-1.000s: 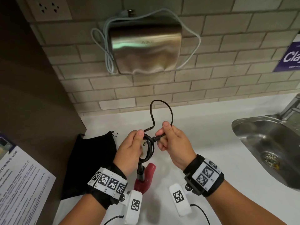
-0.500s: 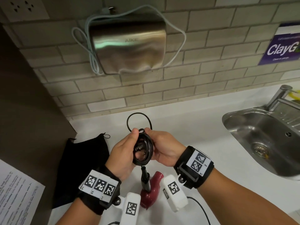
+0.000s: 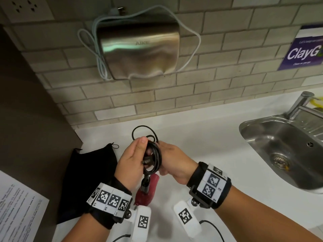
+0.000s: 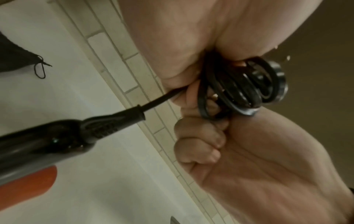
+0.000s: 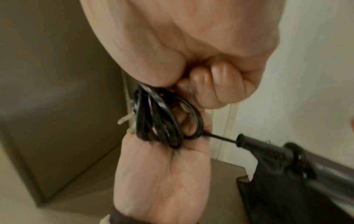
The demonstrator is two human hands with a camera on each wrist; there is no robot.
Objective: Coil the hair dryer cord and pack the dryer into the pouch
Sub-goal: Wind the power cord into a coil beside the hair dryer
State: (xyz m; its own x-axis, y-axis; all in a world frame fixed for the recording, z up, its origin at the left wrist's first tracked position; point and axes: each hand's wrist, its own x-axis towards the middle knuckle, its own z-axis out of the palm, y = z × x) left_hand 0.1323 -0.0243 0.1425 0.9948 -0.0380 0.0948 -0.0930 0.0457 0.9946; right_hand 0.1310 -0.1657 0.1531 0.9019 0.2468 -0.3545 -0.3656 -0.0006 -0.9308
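Note:
The black cord (image 3: 154, 160) is wound into a small coil held upright between both hands above the counter. My left hand (image 3: 135, 157) grips the coil's left side, thumb on top. My right hand (image 3: 170, 157) holds its right side, fingers curled behind it. A small loose loop (image 3: 142, 131) stands above the coil. The plug's prongs (image 5: 125, 119) stick out of the coil (image 5: 159, 121). Below the hands the cord runs down into the black handle (image 4: 63, 133) of the red hair dryer (image 3: 146, 192), which lies on the counter. The black pouch (image 3: 90, 172) lies flat to the left.
A steel sink (image 3: 276, 145) with a tap (image 3: 300, 102) is set in the white counter (image 3: 201, 137) at the right. A metal hand dryer (image 3: 139, 49) hangs on the brick wall. A printed sheet (image 3: 17, 215) and a dark panel stand at the left.
The big loose loop has shrunk as cord went into the coil. My right hand moved from pinching the cord end to holding the coil's side. The view shifted right.

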